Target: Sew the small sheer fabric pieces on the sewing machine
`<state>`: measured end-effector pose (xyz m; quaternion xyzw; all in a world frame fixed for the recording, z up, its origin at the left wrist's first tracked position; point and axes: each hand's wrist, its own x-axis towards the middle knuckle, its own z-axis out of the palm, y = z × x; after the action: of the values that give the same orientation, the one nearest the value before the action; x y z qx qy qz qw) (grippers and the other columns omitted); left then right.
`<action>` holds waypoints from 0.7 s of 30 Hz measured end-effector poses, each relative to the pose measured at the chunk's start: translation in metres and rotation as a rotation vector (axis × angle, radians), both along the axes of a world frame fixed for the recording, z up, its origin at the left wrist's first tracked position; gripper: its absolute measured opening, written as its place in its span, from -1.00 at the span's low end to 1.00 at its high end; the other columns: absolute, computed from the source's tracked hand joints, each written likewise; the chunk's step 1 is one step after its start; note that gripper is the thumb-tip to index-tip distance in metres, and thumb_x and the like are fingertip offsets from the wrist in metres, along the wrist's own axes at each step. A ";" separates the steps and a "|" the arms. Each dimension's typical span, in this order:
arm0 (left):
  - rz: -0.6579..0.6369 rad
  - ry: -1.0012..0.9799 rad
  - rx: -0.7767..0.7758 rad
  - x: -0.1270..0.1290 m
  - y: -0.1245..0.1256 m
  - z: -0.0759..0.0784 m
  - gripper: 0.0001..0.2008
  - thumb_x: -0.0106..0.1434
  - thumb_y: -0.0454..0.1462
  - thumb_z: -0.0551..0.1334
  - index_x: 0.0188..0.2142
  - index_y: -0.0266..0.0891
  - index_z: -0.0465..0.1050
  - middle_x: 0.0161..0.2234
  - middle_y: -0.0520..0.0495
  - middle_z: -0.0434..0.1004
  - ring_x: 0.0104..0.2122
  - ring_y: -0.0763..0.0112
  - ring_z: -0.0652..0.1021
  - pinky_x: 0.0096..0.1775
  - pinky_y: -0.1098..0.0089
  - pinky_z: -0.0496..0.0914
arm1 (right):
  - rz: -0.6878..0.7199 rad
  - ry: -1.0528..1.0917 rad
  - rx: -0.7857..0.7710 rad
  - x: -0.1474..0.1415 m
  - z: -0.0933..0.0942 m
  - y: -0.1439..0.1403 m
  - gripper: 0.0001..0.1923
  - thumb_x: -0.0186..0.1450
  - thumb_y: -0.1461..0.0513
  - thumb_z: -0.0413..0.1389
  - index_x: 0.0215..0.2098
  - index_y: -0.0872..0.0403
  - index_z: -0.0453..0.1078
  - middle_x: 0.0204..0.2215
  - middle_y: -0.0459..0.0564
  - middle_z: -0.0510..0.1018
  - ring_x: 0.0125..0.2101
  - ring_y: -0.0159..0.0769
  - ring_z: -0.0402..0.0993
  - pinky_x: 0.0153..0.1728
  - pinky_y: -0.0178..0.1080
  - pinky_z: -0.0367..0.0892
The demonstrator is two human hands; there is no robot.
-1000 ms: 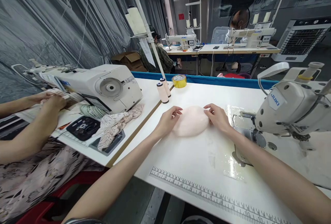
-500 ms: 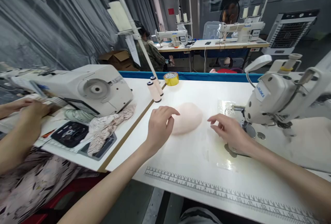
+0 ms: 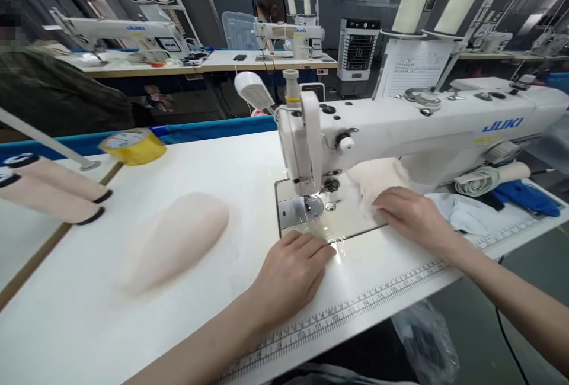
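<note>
A pale pink padded cup (image 3: pixel 178 240) lies alone on the white table, left of my hands. My left hand (image 3: pixel 291 272) rests flat on the table in front of the needle plate (image 3: pixel 299 210), fingers loosely together, holding nothing. My right hand (image 3: pixel 411 213) lies on a pale pink fabric piece (image 3: pixel 376 180) under the arm of the white JUKI sewing machine (image 3: pixel 400 124), just right of the presser foot. Whether the fingers pinch the fabric or only press on it is unclear.
A yellow tape roll (image 3: pixel 133 145) and two thread cones (image 3: pixel 48 189) sit at the left. White and blue cloth (image 3: pixel 511 195) lies at the machine's right end. A printed ruler (image 3: pixel 355 308) runs along the table's front edge. Other sewing stations and a person stand behind.
The view has swung right toward my sewing machine. Both hands left the padded cup; the left now lies by the needle plate, the right on fabric under the machine arm.
</note>
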<state>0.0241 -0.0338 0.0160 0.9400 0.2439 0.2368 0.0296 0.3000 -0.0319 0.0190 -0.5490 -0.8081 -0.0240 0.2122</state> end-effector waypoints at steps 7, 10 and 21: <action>-0.044 -0.067 0.038 0.032 0.011 -0.017 -0.75 0.28 -0.45 0.01 -0.18 -0.25 0.42 -0.22 -0.07 0.58 -0.27 0.30 0.54 -0.26 0.28 0.37 | -0.230 -0.023 0.023 0.018 0.011 0.039 -0.61 0.24 0.36 -0.06 -0.05 -0.07 0.42 -0.06 -0.09 0.52 -0.39 -0.27 0.48 -0.51 -0.26 0.15; -0.032 -0.115 0.078 0.032 0.012 -0.020 -0.77 0.29 -0.44 0.03 -0.17 -0.26 0.41 -0.22 -0.07 0.59 -0.29 0.32 0.54 -0.28 0.28 0.36 | -0.196 -0.100 0.003 0.008 0.013 0.063 -0.52 0.19 0.39 -0.06 0.00 -0.09 0.41 -0.11 -0.07 0.56 -0.32 -0.19 0.49 -0.48 -0.24 0.16; 0.017 -0.249 0.073 0.030 0.012 -0.023 -0.70 0.24 -0.48 -0.02 -0.18 -0.25 0.42 -0.27 -0.02 0.59 -0.30 0.37 0.56 -0.24 0.29 0.41 | -0.042 -0.156 0.183 -0.002 0.007 0.098 -0.74 0.34 0.30 -0.08 -0.26 0.10 0.46 -0.38 0.10 0.58 -0.33 -0.12 0.46 -0.36 -0.18 0.24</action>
<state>0.0540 -0.0215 -0.0067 0.9017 0.2373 0.3607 0.0233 0.2978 0.0664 0.0265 -0.5404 -0.8050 -0.1450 0.1973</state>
